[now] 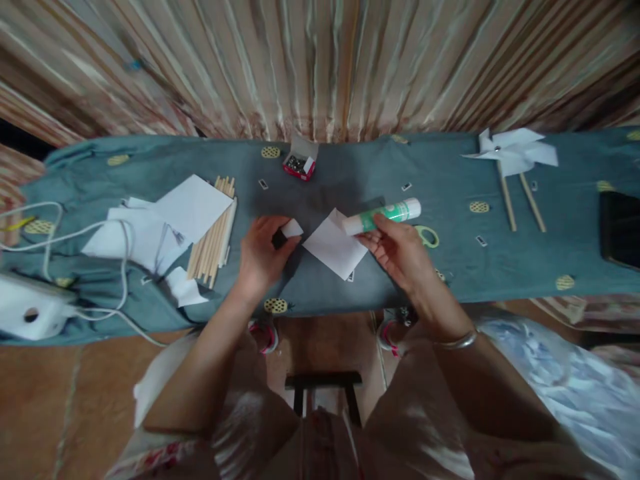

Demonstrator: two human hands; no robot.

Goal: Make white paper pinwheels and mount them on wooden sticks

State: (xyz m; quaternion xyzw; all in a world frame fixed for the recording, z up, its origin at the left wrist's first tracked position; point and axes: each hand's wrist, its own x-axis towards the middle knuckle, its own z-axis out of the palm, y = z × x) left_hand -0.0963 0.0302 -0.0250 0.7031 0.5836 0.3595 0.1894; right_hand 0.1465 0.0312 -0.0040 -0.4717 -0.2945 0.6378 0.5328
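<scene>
Between my hands, a small white paper square (334,248) lies on the green cloth with one corner toward me. My right hand (400,250) grips a green and white glue stick (393,213), whose tip is over the upper right part of the paper. In my left hand (265,250), a small white cap (292,229) is pinched between thumb and fingers, left of the paper. Just right of my right hand lies a pair of scissors with a light green handle (433,237), mostly hidden.
A small red box (300,166) of metal pins stands open at the back. Wooden sticks (214,233) and white papers (195,205) lie left, near a white cable and power strip (35,307). Paper pinwheels (523,153) and a black object (620,230) are right.
</scene>
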